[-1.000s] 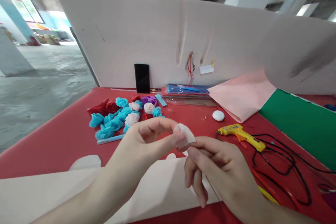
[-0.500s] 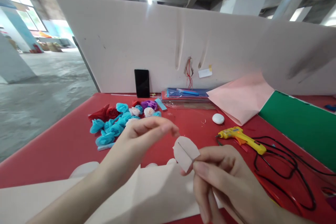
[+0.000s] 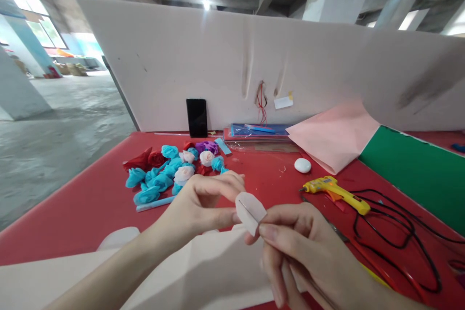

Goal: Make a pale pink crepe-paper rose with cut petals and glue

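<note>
A small pale pink paper petal (image 3: pixel 249 220) with a thin dark wire lying along its middle is in front of me. My right hand (image 3: pixel 301 242) pinches its lower right end between thumb and index finger. The thumb and index finger of my left hand (image 3: pixel 209 203) come together at the petal's left edge; their tips are partly hidden behind it. Beneath both hands lies a large pale pink paper sheet (image 3: pixel 203 276) on the red table (image 3: pixel 90 179), with a few rounded pale pieces (image 3: pixel 118 237) at its far edge.
Blue, pink, red and purple paper flowers (image 3: pixel 160 181) are heaped at left. A phone (image 3: pixel 197 117) leans on the white board. At right lie a white oval object (image 3: pixel 302 165), a yellow glue gun (image 3: pixel 337 193) with a looping black cord, a pink sheet (image 3: pixel 334 135) and a green board (image 3: pixel 414 174).
My left hand has moved right and down, its fingers now meeting the petal's left edge. My right hand and the petal have shifted slightly left.
</note>
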The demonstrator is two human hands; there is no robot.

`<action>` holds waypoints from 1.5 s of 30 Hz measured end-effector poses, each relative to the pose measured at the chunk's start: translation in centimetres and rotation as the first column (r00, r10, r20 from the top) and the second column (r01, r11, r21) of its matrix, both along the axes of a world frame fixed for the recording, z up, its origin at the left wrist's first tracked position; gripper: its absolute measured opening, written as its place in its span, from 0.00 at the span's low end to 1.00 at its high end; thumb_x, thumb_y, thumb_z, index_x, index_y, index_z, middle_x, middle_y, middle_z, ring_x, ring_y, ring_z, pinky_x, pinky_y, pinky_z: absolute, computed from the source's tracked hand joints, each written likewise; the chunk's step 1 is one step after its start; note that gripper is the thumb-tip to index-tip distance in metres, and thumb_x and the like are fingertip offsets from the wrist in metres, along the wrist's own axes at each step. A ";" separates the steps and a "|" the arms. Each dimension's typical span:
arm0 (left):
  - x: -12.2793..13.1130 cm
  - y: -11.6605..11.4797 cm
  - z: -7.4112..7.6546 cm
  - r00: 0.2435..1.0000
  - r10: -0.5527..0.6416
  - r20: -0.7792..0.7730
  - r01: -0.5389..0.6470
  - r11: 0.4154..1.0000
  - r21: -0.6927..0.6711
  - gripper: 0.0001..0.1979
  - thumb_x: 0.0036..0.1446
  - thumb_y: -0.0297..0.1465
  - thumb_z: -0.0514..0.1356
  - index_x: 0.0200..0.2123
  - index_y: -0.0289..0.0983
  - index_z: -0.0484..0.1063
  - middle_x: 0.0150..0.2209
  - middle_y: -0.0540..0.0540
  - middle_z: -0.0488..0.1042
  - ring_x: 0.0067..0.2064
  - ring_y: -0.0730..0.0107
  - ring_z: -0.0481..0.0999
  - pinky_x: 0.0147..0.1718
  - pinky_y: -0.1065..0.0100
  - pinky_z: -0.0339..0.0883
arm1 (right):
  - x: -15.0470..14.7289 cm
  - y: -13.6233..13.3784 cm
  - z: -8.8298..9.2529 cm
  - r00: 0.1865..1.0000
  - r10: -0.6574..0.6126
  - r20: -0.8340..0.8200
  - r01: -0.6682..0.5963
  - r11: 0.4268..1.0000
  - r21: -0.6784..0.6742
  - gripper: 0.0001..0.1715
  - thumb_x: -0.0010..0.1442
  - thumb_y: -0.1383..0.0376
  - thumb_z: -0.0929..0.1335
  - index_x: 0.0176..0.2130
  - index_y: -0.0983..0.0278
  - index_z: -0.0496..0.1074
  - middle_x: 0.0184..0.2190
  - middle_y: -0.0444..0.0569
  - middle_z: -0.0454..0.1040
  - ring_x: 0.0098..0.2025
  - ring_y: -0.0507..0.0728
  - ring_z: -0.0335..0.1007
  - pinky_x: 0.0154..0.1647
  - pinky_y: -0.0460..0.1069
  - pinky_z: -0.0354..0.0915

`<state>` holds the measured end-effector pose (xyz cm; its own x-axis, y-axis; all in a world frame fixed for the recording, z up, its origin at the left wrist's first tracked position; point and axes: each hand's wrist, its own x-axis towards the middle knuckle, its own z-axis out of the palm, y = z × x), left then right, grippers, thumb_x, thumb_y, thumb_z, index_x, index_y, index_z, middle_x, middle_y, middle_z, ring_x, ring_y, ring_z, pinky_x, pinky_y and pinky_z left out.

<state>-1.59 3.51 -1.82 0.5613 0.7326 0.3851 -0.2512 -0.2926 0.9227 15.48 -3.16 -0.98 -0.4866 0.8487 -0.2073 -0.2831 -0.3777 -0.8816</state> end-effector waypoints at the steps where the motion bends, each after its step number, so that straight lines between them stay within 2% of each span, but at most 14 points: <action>1: 0.0 0.0 0.0 1.000 0.000 -0.011 0.000 1.000 0.000 0.06 0.46 0.27 0.67 0.21 0.42 0.79 0.19 0.53 0.70 0.29 0.72 0.66 0.46 0.63 0.60 | 0.0 0.0 0.0 1.000 -0.004 0.002 0.004 1.000 -0.001 0.12 0.58 0.63 0.64 0.31 0.68 0.73 0.14 0.43 0.69 0.08 0.42 0.56 0.08 0.34 0.51; 5: 0.1 -0.1 0.1 1.000 0.012 -0.024 -0.012 1.000 0.010 0.05 0.47 0.34 0.67 0.21 0.43 0.79 0.19 0.52 0.70 0.29 0.70 0.66 0.47 0.62 0.59 | 0.1 0.0 0.1 1.000 0.023 -0.010 -0.023 1.000 0.003 0.12 0.59 0.62 0.64 0.33 0.68 0.73 0.14 0.43 0.69 0.09 0.42 0.57 0.09 0.35 0.54; 11: 0.2 -0.3 0.2 0.999 0.039 -0.023 -0.039 0.999 0.006 0.05 0.46 0.36 0.67 0.22 0.43 0.80 0.18 0.52 0.69 0.29 0.71 0.65 0.49 0.61 0.60 | 0.1 -0.1 -0.1 0.999 0.034 -0.011 -0.034 0.999 0.021 0.11 0.59 0.62 0.65 0.35 0.67 0.72 0.15 0.43 0.71 0.10 0.43 0.59 0.09 0.35 0.53; 14: 0.3 -0.3 0.1 0.998 0.049 -0.025 -0.049 0.999 0.011 0.05 0.46 0.35 0.67 0.22 0.43 0.80 0.18 0.52 0.69 0.28 0.71 0.65 0.47 0.62 0.61 | 0.1 -0.2 -0.2 1.000 0.025 -0.013 -0.024 0.999 0.027 0.11 0.60 0.62 0.64 0.35 0.67 0.72 0.16 0.43 0.71 0.09 0.41 0.57 0.10 0.34 0.51; 19: 0.6 -0.5 -0.3 0.996 0.081 0.022 -0.082 0.997 0.010 0.04 0.48 0.31 0.66 0.23 0.43 0.79 0.21 0.52 0.72 0.30 0.71 0.66 0.42 0.64 0.63 | 0.0 -0.1 -0.3 1.000 0.021 -0.006 -0.020 0.997 0.075 0.11 0.61 0.61 0.64 0.34 0.66 0.71 0.16 0.42 0.70 0.11 0.42 0.60 0.11 0.35 0.52; 23: 0.9 -1.4 -0.2 0.991 0.130 -0.020 -0.130 0.991 -0.003 0.07 0.52 0.28 0.62 0.23 0.41 0.77 0.20 0.52 0.68 0.29 0.72 0.66 0.35 0.69 0.64 | -0.2 0.0 -0.2 0.993 -0.025 0.114 0.006 0.986 0.165 0.14 0.60 0.58 0.64 0.36 0.67 0.71 0.16 0.40 0.68 0.10 0.42 0.57 0.10 0.36 0.50; 28: 1.5 -2.5 0.2 0.987 0.159 0.001 -0.157 0.975 -0.155 0.04 0.52 0.27 0.62 0.26 0.39 0.76 0.23 0.54 0.65 0.24 0.79 0.64 0.23 0.77 0.63 | -0.3 0.0 -0.3 0.968 -0.102 0.229 0.046 0.970 0.240 0.15 0.59 0.58 0.64 0.33 0.67 0.70 0.17 0.40 0.66 0.11 0.42 0.56 0.11 0.36 0.50; 34: 1.8 -3.1 0.3 0.983 0.182 -0.030 -0.184 0.965 -0.186 0.05 0.52 0.26 0.61 0.24 0.37 0.72 0.25 0.55 0.68 0.24 0.81 0.64 0.24 0.78 0.63 | 0.0 0.1 -0.4 0.938 -0.142 0.317 0.036 0.947 0.320 0.18 0.62 0.57 0.61 0.33 0.67 0.72 0.16 0.41 0.65 0.13 0.43 0.56 0.13 0.38 0.53; 39: 1.7 -3.2 0.4 0.972 0.217 -0.088 -0.229 0.958 -0.173 0.06 0.52 0.28 0.61 0.24 0.37 0.70 0.25 0.55 0.68 0.26 0.80 0.66 0.25 0.77 0.62 | 0.4 0.6 -0.3 0.912 -0.185 0.368 0.002 0.895 0.446 0.19 0.62 0.58 0.61 0.28 0.67 0.70 0.16 0.41 0.65 0.16 0.44 0.57 0.17 0.38 0.55; 45: 1.5 -3.0 0.5 0.967 0.238 -0.092 -0.251 0.952 -0.174 0.06 0.54 0.29 0.61 0.25 0.38 0.68 0.24 0.56 0.68 0.24 0.80 0.67 0.24 0.75 0.61 | 0.6 0.7 0.5 0.887 -0.171 0.430 -0.032 0.904 0.426 0.21 0.62 0.56 0.61 0.26 0.68 0.68 0.16 0.42 0.65 0.17 0.44 0.57 0.18 0.40 0.55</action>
<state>-0.04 0.55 -1.31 0.3769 0.9048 0.1983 -0.1268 -0.1617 0.9787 16.03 -2.48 -0.53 -0.3626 0.9319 -0.0128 0.1679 0.0518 -0.9844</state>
